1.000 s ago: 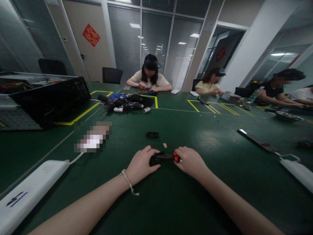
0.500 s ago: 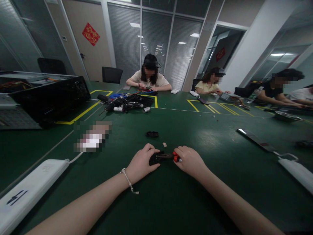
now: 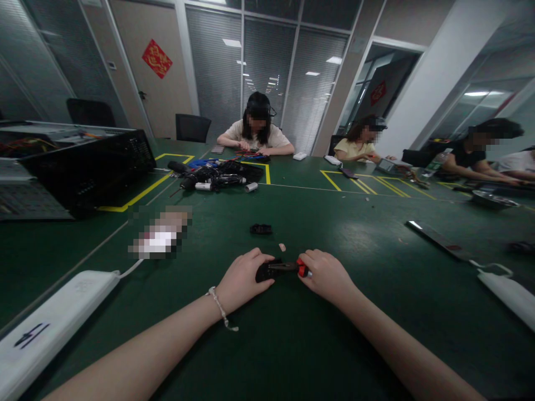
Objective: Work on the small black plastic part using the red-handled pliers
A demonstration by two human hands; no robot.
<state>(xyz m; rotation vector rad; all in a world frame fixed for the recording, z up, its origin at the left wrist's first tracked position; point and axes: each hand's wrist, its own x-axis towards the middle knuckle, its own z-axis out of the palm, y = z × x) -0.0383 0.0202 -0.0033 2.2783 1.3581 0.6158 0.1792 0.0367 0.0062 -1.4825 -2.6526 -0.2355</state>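
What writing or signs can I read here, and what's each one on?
White box, near left: handwritten, apparently "14", turned sideways; fainter marks unreadable.
Red sign on the beige door: gold characters, too blurred to read surely.
Smaller red sign, farther right: too blurred to read.
Black piece and pliers in the hands: none readable.

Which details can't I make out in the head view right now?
Head view, red-handled pliers: most of the handles hidden inside the right hand.
Head view, black part: left side covered by the left hand; where the pliers' tips meet it is too small and dark.
Head view, oblong white device: near end cut off by the lower-left corner.
Head view, phone-like item: detail hidden by pixelation.
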